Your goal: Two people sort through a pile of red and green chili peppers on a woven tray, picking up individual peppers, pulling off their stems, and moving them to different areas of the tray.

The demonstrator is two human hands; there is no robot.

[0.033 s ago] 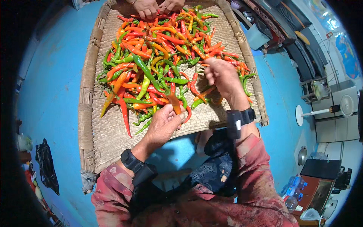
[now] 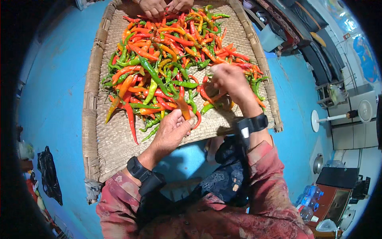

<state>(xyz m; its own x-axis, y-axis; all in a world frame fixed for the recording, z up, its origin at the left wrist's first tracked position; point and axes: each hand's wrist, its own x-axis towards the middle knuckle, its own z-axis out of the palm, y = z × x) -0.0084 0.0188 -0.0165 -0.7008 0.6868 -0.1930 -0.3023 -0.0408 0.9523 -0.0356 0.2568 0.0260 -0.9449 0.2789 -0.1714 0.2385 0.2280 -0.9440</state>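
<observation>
Red, orange and green chili peppers [image 2: 149, 73] lie heaped on a woven tray [image 2: 115, 155] with a thick cane rim. At the tray's near side my left hand [image 2: 173, 129] is closed around an orange-brown chili pepper [image 2: 184, 109], which points up and away from me. My right hand [image 2: 230, 81] hovers over the right part of the heap, fingers curled together and slightly blurred. What its fingertips pinch, if anything, does not show. Beneath it, red and orange peppers are partly hidden by the hand and its shadow.
Another person's hands [image 2: 165, 7] work at the tray's far edge. A black plastic bag [image 2: 49, 175] lies on the blue floor [image 2: 51, 99] to the left. On the right are a white fan [image 2: 364, 111], several plastic bottles [image 2: 310, 199] and a light blue bin [image 2: 272, 36].
My right hand has shifted slightly left and toward me, its fingers more curled. My left hand keeps its hold on the chili pepper.
</observation>
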